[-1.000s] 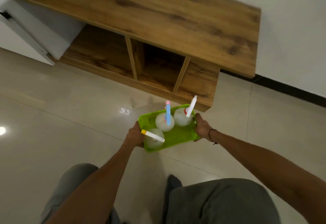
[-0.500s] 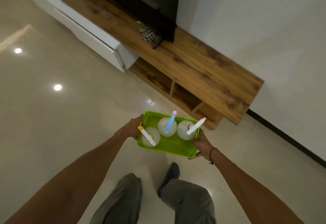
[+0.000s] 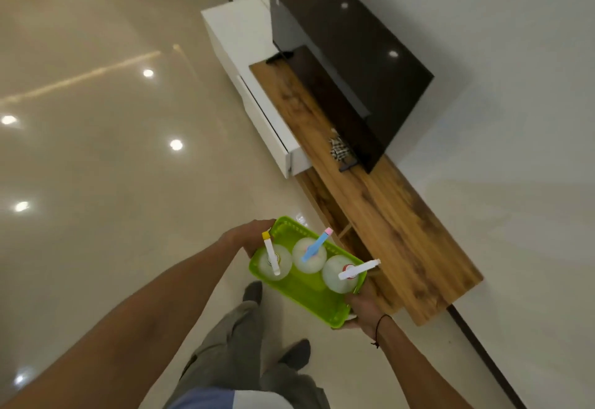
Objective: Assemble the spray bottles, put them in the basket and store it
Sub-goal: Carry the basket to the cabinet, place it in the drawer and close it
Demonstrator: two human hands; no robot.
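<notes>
Basket (image 3: 309, 292), long axis slanting right, bears upright bottles (image 3: 308, 255).

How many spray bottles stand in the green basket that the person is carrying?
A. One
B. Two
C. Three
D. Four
C: three bottles stand upright in the green basket, one with a yellow-tipped sprayer, one with a blue sprayer and one with a white sprayer, while the left hand and the right hand hold its two ends.
</notes>
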